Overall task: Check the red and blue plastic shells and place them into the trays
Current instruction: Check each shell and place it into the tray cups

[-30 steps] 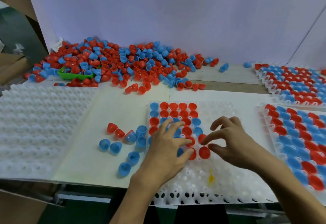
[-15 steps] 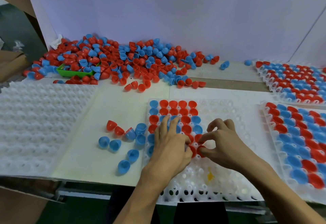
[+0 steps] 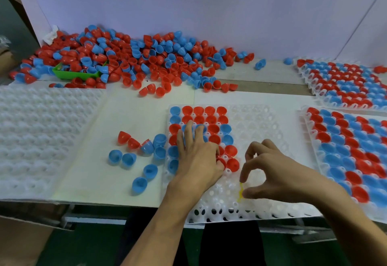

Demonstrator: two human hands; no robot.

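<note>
White bench noted. Loose shells (image 3: 146, 152) lie beside the tray's (image 3: 251, 209) left edge, nearer the left hand (image 3: 196, 156), flat, fingers apart; right hand (image 3: 270, 171) loosely curled, empty.

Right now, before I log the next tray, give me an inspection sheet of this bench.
Surface: white sheet over the bench.
Job's things: centre tray filled only in its left columns; heap of red and blue shells at the back; two filled trays at right.
Clutter: loose shells left of the centre tray; green bin in the heap; empty tray far left.
Grippers: left hand flat on the seated shells, thumb at a red shell; right hand empty, fingers curled loosely.
Cables: nothing seen.
Surroundings: pale backboard behind.
</note>
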